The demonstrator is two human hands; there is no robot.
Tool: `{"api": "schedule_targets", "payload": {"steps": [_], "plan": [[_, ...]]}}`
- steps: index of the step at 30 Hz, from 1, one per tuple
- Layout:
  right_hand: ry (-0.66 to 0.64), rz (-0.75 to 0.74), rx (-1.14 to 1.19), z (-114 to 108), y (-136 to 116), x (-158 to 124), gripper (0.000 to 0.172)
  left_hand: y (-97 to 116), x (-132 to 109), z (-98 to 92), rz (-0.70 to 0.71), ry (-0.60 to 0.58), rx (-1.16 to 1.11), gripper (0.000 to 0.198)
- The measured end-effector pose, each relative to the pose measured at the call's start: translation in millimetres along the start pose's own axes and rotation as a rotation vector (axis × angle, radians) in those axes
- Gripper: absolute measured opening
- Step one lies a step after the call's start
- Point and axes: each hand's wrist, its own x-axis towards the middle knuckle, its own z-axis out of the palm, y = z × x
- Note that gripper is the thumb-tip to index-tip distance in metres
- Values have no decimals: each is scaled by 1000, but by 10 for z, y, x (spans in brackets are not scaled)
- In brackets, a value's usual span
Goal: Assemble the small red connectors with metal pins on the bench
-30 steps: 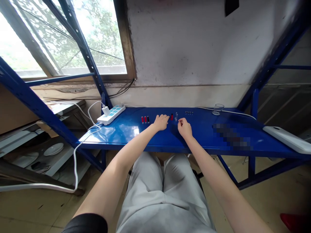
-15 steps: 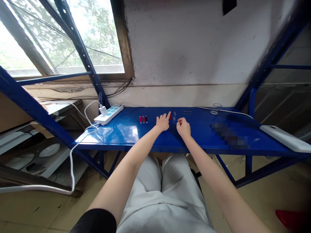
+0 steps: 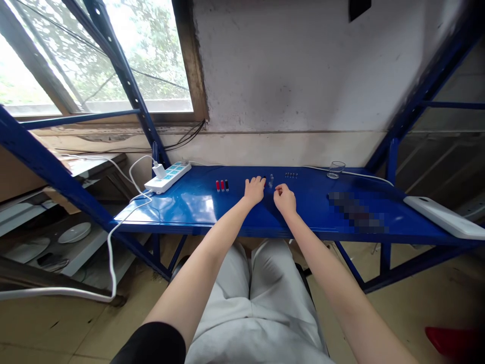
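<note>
My left hand [image 3: 254,191] lies over the blue table [image 3: 242,215] with its fingers spread. Its fingertips reach a small red and black piece [image 3: 264,181], which they partly cover; I cannot tell whether they touch it. Just right of that stand small clear pieces [image 3: 271,181]. My right hand [image 3: 285,199] is close by, thumb and fingers pinched together; what lies between them is too small to make out. Left of my left hand, two red tubes [image 3: 220,186] and a black tube [image 3: 227,185] with clear ends form a short row.
Several tiny metallic pieces [image 3: 291,175] are lined up towards the back. A drinking glass [image 3: 335,170] stands at the back right, before a blurred dark object [image 3: 356,212] and a white device [image 3: 443,216]. A power strip [image 3: 168,177] with a white cable sits at the left.
The fingers of my left hand have shifted: the index finger that pointed forward is now lower, over the red and black piece. My right hand stays pinched in nearly the same place.
</note>
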Motion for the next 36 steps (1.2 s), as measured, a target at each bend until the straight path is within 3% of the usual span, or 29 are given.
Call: {"api": "schedule_targets", "payload": {"steps": [10, 18, 29, 32, 36], "plan": [[-121, -126, -345, 93, -6, -13, 36, -59, -12, -63, -11, 60, -7, 27], [-314, -68, -397, 160, 1, 42, 52, -191, -171, -218, -92, 26, -155, 19], [-460, -12, -417, 207, -3, 118, 64, -206, -498, -136, -341, 312, -671, 8], [-475, -3, -425, 213, -7, 133, 64, -201, -561, -162, -365, 400, -736, 11], [-494, 14, -417, 223, -9, 165, 65, -229, -613, -214, -376, 412, -743, 12]]}}
